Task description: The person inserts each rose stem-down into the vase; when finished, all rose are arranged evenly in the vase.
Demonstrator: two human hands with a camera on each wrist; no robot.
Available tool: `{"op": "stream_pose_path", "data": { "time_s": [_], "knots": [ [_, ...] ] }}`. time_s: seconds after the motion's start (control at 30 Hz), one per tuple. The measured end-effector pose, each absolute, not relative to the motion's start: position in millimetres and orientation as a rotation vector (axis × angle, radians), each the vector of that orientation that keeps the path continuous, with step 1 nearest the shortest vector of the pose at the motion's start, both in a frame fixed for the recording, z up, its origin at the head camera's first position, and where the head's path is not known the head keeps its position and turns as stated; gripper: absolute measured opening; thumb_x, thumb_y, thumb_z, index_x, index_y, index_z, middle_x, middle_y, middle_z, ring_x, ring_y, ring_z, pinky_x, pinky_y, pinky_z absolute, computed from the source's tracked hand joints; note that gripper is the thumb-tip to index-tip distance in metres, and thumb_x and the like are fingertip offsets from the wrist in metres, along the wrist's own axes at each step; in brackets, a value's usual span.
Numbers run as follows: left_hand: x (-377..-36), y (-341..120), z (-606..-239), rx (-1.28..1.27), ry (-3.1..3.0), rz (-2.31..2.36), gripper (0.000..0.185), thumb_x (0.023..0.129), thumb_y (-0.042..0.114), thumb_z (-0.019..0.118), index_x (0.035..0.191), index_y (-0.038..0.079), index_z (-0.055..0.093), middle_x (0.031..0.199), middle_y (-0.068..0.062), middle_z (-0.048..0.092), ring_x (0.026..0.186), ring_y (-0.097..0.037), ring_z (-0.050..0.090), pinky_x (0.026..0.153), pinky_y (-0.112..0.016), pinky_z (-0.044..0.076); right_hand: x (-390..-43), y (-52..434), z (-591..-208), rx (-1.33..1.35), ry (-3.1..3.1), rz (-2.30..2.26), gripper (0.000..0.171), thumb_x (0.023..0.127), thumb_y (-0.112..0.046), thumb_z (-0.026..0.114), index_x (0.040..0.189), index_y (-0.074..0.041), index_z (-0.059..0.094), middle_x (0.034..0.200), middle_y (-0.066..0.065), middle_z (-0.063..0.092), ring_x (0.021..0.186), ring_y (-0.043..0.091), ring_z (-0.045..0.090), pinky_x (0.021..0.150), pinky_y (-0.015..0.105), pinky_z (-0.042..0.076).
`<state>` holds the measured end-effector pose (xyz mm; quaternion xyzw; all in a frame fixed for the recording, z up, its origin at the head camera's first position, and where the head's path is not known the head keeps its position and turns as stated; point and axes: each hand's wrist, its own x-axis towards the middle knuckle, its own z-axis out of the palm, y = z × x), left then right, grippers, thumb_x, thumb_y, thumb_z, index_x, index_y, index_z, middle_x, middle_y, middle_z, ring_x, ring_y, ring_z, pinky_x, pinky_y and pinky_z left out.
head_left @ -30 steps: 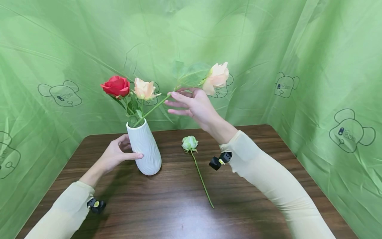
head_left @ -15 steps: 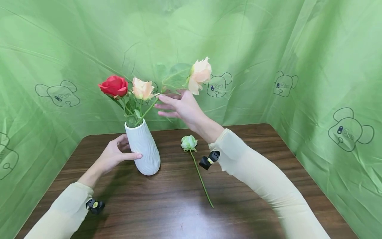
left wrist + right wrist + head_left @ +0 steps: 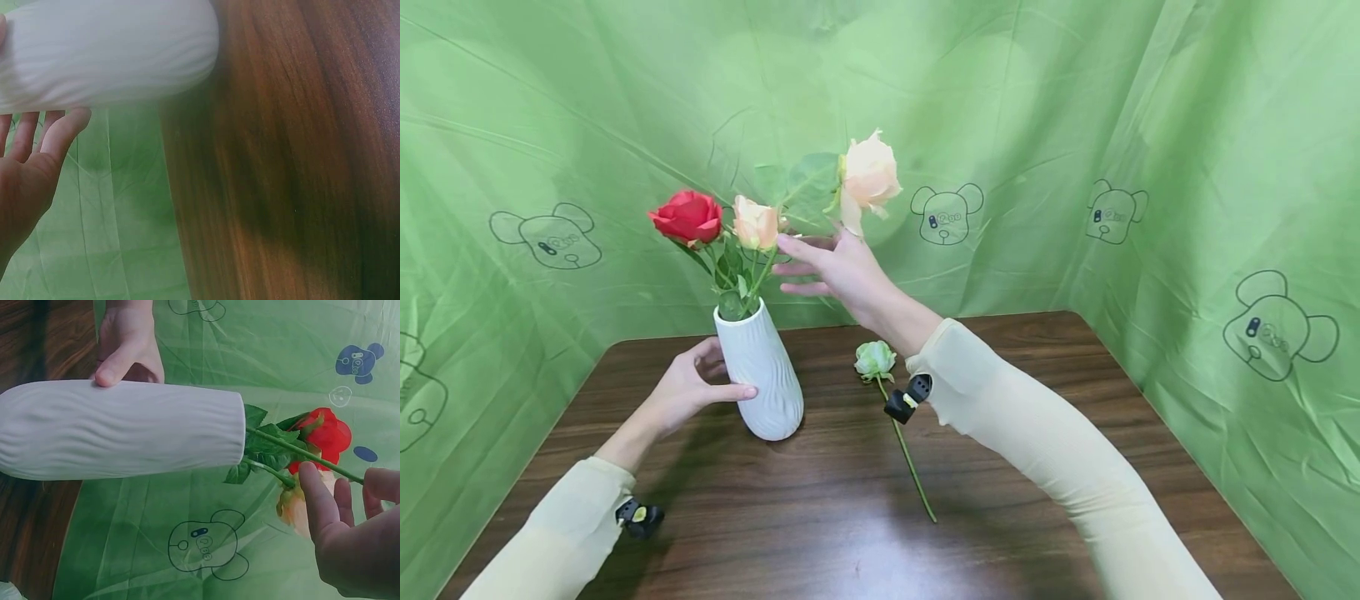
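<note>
Over the vase (image 3: 763, 371), 1 peach rose (image 3: 871, 173) on a slant

The right hand (image 3: 850, 279) pinches this rose's stem (image 3: 303, 454), the fingers below spread apart; the stem runs down into the vase's mouth, with the bloom above the hand. The left hand (image 3: 688, 387) grips the side of the vase, which stands on the table (image 3: 805, 525). Also in the vase are 2 roses: 1 red rose (image 3: 687, 217) and 1 smaller peach bloom (image 3: 756, 222). Right of the vase, 1 green rose (image 3: 875, 360) lies on the table, stem toward the person.
</note>
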<state>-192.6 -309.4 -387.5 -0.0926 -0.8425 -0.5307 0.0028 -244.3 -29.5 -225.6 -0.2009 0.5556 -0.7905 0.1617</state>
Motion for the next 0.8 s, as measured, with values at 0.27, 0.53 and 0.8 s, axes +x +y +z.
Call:
{"op": "stream_pose_path", "data": {
  "time_s": [0.27,0.53,0.8],
  "knots": [
    [-193,-310,-388,-0.3,-2.626,-1.676,0.07,0.082,0.019,0.088,0.141,0.008,0.051,0.133,-0.009,0.062,0.121,-0.021,0.061,0.097,-0.037,0.051,-246,-38,-228,-0.547,1.606,-2.247,0.034,0.098,-0.013,0.07,0.128,-0.016,0.054,0.122,0.008,0.065,0.112,0.039,0.066,0.087,0.045,0.058],
    [-194,-310,-388,-0.299,-2.613,-1.709,0.072,0.081,0.018,0.088,0.142,0.008,0.051,0.133,-0.009,0.062,0.121,-0.02,0.061,0.093,-0.03,0.053,-256,-43,-240,-0.518,1.588,-2.211,0.028,0.097,-0.016,0.072,0.122,-0.009,0.06,0.124,0.015,0.067,0.103,0.034,0.07,0.087,0.045,0.058],
    [-193,-308,-389,-0.305,-2.606,-1.707,0.072,0.081,0.017,0.088,0.142,0.008,0.051,0.133,-0.009,0.062,0.121,-0.021,0.061,0.092,-0.029,0.053,-261,-50,-252,-0.503,1.57,-2.171,0.025,0.097,-0.014,0.071,0.119,-0.002,0.065,0.11,0.011,0.071,0.114,0.042,0.064,0.083,0.042,0.059]
  ]
}}
